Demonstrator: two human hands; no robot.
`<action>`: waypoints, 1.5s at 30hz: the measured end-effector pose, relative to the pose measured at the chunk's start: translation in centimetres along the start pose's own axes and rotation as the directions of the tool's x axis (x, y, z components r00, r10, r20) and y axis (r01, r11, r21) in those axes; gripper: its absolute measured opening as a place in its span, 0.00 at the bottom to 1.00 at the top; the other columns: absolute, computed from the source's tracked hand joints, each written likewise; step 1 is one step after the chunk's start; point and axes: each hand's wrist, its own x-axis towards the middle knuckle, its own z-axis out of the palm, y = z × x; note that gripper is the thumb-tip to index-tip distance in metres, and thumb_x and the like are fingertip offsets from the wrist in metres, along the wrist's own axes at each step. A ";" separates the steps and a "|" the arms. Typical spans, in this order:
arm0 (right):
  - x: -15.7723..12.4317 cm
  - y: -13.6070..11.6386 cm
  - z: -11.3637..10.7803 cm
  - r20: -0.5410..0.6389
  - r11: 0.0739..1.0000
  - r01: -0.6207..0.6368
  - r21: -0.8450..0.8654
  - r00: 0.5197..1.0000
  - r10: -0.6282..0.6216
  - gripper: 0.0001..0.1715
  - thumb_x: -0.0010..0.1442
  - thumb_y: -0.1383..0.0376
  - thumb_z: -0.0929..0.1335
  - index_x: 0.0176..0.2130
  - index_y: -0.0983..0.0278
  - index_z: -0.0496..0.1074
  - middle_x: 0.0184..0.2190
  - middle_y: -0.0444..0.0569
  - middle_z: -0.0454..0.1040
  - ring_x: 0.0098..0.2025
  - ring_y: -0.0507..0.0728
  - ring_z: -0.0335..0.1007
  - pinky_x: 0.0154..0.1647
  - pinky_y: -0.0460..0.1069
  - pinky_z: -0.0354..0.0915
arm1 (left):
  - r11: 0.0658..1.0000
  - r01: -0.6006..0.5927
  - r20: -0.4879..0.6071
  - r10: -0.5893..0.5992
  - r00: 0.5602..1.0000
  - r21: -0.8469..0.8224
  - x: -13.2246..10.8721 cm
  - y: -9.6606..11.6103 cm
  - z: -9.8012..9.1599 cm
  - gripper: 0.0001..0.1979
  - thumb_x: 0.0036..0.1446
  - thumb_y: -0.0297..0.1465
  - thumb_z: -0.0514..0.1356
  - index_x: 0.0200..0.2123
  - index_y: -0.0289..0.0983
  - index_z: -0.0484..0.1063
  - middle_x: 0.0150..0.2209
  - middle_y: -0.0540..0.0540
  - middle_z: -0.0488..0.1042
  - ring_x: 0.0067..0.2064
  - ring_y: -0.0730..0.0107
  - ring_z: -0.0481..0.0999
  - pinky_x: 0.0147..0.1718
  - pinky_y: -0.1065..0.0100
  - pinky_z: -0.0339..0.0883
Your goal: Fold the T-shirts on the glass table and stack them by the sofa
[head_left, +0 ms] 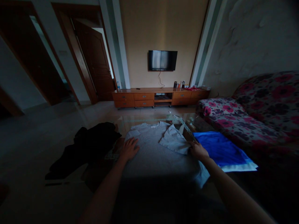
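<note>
A grey T-shirt [151, 149] lies spread on a glass coffee table [198, 123], its right sleeve [174, 140] folded inward over the chest. My left hand [129, 149] rests flat on the shirt's left side, fingers stretched out. At the shirt's right edge, my right hand [198, 151] pinches the folded cloth just below the sleeve. A dark garment [86, 147] lies crumpled left of the shirt. A folded blue garment with a white hem [224, 151] lies to the right.
A floral sofa [254, 115] stands on the right. A wooden TV cabinet [161, 97] with bottles stands along the far wall under a wall-mounted television [162, 60]. Open doors are on the left [98, 62]. The room is dim.
</note>
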 end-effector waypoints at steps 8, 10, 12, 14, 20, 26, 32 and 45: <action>-0.1 -1.1 -1.7 -0.057 0.984 -0.178 0.007 0.982 0.179 0.29 0.62 0.62 0.61 0.59 0.64 0.72 0.56 0.63 0.70 0.59 0.73 0.64 0.52 0.63 0.66 | 1.000 0.009 0.012 -0.009 1.000 0.005 -0.2 0.3 -0.4 0.30 0.68 0.46 0.46 0.69 0.46 0.56 0.72 0.45 0.52 0.72 0.54 0.50 0.68 0.52 0.43; 0.3 -1.9 -2.3 -0.121 0.997 -0.073 0.021 0.990 0.074 0.29 0.62 0.64 0.61 0.61 0.64 0.69 0.57 0.62 0.69 0.59 0.69 0.64 0.55 0.60 0.65 | 1.000 0.008 0.011 -0.009 1.000 0.006 -0.2 0.3 -0.4 0.30 0.68 0.46 0.46 0.69 0.45 0.56 0.72 0.45 0.52 0.72 0.55 0.50 0.68 0.52 0.42; 1.2 -3.0 -2.3 -0.150 0.998 0.067 0.016 0.987 -0.064 0.30 0.63 0.67 0.60 0.62 0.65 0.68 0.60 0.59 0.68 0.61 0.65 0.63 0.60 0.56 0.62 | 1.000 0.006 0.009 -0.006 1.000 0.007 -0.3 0.3 -0.2 0.30 0.68 0.47 0.46 0.69 0.45 0.56 0.72 0.46 0.52 0.72 0.56 0.49 0.68 0.53 0.42; 2.4 -4.6 -1.7 -0.140 0.985 0.172 -0.005 0.975 -0.171 0.30 0.64 0.67 0.60 0.63 0.66 0.67 0.63 0.59 0.65 0.64 0.63 0.61 0.63 0.55 0.59 | 1.000 0.002 0.008 -0.002 1.000 0.007 -0.3 0.1 0.0 0.30 0.68 0.47 0.46 0.69 0.45 0.56 0.73 0.46 0.52 0.72 0.57 0.49 0.68 0.54 0.42; 6.7 -8.9 1.9 -0.001 0.941 0.322 -0.107 0.946 -0.324 0.34 0.70 0.56 0.57 0.71 0.61 0.54 0.73 0.51 0.46 0.74 0.64 0.37 0.72 0.60 0.42 | 1.000 -0.011 -0.001 0.011 1.000 -0.016 -0.2 -0.3 0.7 0.30 0.67 0.48 0.47 0.70 0.47 0.56 0.73 0.47 0.50 0.73 0.57 0.45 0.69 0.53 0.38; 9.3 -8.9 4.4 0.019 0.987 0.126 -0.103 0.992 -0.124 0.37 0.71 0.47 0.51 0.73 0.55 0.48 0.74 0.51 0.45 0.74 0.67 0.38 0.70 0.64 0.43 | 0.999 -0.023 0.023 0.024 0.999 -0.026 0.3 -1.0 1.0 0.32 0.67 0.49 0.47 0.70 0.46 0.55 0.73 0.46 0.49 0.74 0.56 0.44 0.69 0.53 0.38; 10.2 -9.8 3.8 -0.026 0.995 0.081 -0.061 0.996 -0.083 0.38 0.70 0.46 0.50 0.71 0.58 0.53 0.72 0.55 0.49 0.71 0.69 0.45 0.67 0.67 0.48 | 0.997 0.029 0.091 -0.022 0.996 -0.074 2.8 -1.7 0.0 0.31 0.66 0.51 0.47 0.67 0.47 0.61 0.71 0.47 0.55 0.71 0.54 0.52 0.67 0.54 0.47; 13.5 -8.5 4.5 -0.008 0.965 0.223 -0.138 0.974 -0.226 0.42 0.70 0.46 0.49 0.73 0.65 0.46 0.74 0.51 0.44 0.74 0.61 0.39 0.70 0.61 0.47 | 0.995 0.088 -0.018 -0.087 0.996 0.044 8.4 -3.9 -0.3 0.32 0.67 0.46 0.48 0.70 0.40 0.52 0.72 0.39 0.52 0.71 0.51 0.54 0.66 0.54 0.49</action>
